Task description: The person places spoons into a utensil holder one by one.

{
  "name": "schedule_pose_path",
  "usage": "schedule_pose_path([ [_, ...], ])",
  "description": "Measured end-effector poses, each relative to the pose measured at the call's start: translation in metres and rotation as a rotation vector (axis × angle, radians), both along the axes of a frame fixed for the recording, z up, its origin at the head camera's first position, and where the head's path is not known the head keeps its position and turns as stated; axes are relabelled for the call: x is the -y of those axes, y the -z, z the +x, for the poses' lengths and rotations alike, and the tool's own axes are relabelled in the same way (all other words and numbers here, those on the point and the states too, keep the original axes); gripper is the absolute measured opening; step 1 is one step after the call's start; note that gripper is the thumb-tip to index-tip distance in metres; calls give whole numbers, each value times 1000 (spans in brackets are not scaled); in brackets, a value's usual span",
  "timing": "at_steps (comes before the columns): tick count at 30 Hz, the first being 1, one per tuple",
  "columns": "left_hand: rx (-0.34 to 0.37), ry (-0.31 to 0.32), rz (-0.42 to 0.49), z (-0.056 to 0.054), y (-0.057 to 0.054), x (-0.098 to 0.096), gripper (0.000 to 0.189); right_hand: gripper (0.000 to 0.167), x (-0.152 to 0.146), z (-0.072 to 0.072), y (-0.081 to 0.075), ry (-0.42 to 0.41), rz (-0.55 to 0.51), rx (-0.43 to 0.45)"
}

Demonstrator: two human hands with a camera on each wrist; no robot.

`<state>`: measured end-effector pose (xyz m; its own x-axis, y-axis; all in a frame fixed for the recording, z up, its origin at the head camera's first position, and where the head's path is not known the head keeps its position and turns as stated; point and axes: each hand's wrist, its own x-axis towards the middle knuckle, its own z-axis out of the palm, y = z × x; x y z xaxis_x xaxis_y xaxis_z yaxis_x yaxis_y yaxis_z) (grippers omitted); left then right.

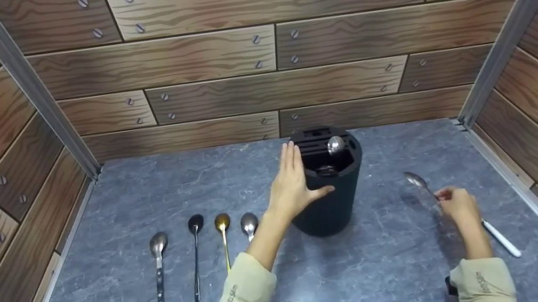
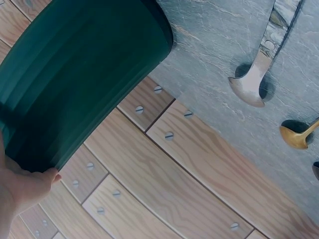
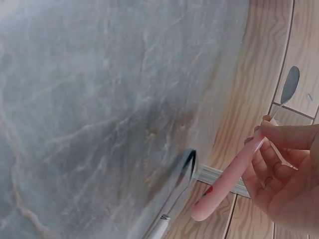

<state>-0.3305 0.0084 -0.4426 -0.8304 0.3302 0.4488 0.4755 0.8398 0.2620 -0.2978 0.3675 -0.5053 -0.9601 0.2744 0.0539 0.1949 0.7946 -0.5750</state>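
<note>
My left hand (image 1: 290, 191) lies with straight fingers and spread thumb against the side of a dark green cylindrical utensil holder (image 1: 329, 209). The holder has a slotted top, and the bowl of a silver spoon (image 1: 336, 145) sticks up out of it. In the left wrist view the hand (image 2: 22, 186) touches the holder's wall (image 2: 84, 74) near its rim. Off to the right, my right hand (image 1: 458, 204) pinches a spoon (image 1: 417, 180). Its pink handle (image 3: 229, 184) shows in the right wrist view, between the thumb and fingers, raised above the table.
Left of the holder lies a row: a spoon with a patterned dark handle (image 1: 159, 282), a black spoon (image 1: 197, 251), a gold spoon (image 1: 223, 228) and a silver spoon (image 1: 248, 223) partly behind the left arm. A white-handled utensil (image 1: 501, 238) lies beside the right wrist. Wood-patterned walls enclose the table.
</note>
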Motion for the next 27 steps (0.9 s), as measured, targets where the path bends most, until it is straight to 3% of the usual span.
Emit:
schedule_pose_path([
  [27,22,-10,21,2,-1,0,114,17,18,4,-18,-10,0,-211],
])
